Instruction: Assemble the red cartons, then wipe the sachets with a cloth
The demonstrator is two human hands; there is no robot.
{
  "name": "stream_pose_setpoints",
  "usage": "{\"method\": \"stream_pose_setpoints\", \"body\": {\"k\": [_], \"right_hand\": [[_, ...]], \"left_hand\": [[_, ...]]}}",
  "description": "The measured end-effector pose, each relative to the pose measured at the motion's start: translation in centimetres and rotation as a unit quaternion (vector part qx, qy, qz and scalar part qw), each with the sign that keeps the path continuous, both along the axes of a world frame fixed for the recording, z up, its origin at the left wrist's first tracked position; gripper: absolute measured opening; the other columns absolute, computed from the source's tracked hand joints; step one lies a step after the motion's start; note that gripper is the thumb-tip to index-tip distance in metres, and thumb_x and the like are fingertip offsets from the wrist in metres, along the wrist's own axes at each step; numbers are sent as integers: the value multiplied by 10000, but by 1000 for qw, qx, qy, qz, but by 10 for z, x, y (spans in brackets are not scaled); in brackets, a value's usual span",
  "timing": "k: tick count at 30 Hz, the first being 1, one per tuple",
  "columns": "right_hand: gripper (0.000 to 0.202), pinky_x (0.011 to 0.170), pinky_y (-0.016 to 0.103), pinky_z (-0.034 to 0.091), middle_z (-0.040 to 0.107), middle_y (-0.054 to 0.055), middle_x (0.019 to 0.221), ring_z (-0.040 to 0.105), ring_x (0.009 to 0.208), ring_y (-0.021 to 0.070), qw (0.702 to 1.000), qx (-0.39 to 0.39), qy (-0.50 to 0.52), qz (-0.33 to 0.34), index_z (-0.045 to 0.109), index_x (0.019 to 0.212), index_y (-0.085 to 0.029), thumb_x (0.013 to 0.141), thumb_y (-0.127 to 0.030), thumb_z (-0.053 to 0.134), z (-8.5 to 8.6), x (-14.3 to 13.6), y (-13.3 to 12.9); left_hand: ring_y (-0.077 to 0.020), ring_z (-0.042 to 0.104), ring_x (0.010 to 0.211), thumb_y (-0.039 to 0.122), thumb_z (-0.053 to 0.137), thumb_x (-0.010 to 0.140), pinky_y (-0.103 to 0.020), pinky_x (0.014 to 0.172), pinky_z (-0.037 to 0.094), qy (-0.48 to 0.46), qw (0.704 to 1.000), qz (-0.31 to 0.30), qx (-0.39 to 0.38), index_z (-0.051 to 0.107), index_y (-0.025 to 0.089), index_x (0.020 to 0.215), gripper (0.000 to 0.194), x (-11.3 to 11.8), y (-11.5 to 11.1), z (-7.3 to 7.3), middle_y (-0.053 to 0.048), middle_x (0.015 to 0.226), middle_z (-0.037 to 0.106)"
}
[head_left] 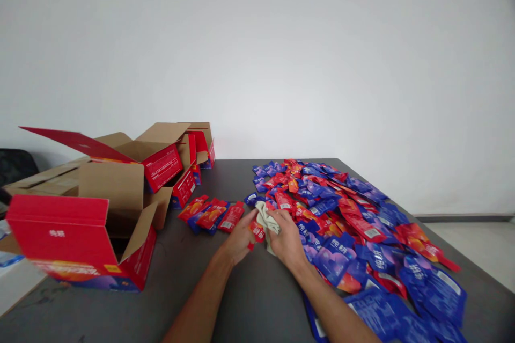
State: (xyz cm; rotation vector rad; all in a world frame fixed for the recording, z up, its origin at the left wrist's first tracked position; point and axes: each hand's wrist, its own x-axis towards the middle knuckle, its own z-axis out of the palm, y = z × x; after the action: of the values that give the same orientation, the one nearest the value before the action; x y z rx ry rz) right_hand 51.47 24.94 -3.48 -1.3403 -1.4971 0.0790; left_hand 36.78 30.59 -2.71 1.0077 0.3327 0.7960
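Observation:
My left hand (240, 239) is closed on a red snack pouch (257, 231) in front of me, its fingers wrapped around the edge. A crumpled pale cloth (266, 218) is bunched in my right hand (286, 236), pressed up against that pouch. Left of my hands, a short row of red and blue pouches (212, 215) lies on the dark table (249, 300). A large heap of red and blue pouches (333, 246) spreads on the right, with its near edge beside my right hand.
An open red carton (60, 235) with raised flaps stands at the left front. Behind it are more open red cartons (163, 166) and a plain brown box (48, 179). A dark chair back (16, 167) shows at far left. The white wall (257, 53) rises behind the table.

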Motion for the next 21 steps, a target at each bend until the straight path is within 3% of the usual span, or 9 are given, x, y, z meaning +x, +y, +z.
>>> {"method": "stream_pose_setpoints", "body": {"k": [3,7,11,15,18,21], "right_hand": [[454,961,405,514,610,111,1173,596,1070,247,997,19,3,-76,669,1194,-206,765,-109,557,2,16,3],[437,976,401,501,612,112,1174,586,1088,243,999,15,-18,-43,664,1204,-213,799,-113,535,7,16,0],[499,980,381,491,613,92,1190,583,1112,231,998,-17,-34,54,652,1227,-249,784,-64,518,7,-6,-6],[513,934,349,509,621,71,1143,593,1068,214,989,-52,-23,137,651,1217,-254,776,-34,510,12,-23,-13],[438,892,326,519,633,68,1115,606,1032,208,988,-59,-1,143,673,1164,-244,798,-57,523,16,-26,-15],[365,859,309,527,646,70,1084,625,989,204,993,-45,26,108,685,1134,-235,819,-106,552,16,-22,-14]], "left_hand": [[-250,591,1138,-73,530,483,-328,889,474,-3,999,-44,-5,545,258,1362,939,1,-3,0,-77,1281,637],[-250,580,1162,-68,536,487,-351,972,447,-2,1000,-31,-1,574,255,1326,900,6,-6,-1,-67,1231,657],[-226,631,1009,-47,554,475,-293,863,475,11,1000,22,-3,622,227,1242,817,7,-6,-2,-50,1077,697],[-147,616,774,-21,503,441,-222,642,428,-18,998,48,-25,550,226,1323,917,4,-5,1,-25,1006,700],[-136,606,735,-11,476,411,-215,620,414,-34,997,54,-40,552,214,1300,919,7,-4,2,-6,924,694],[-154,624,739,6,493,417,-226,644,444,-21,994,89,-59,615,171,1159,770,10,0,0,-1,825,680]]}}
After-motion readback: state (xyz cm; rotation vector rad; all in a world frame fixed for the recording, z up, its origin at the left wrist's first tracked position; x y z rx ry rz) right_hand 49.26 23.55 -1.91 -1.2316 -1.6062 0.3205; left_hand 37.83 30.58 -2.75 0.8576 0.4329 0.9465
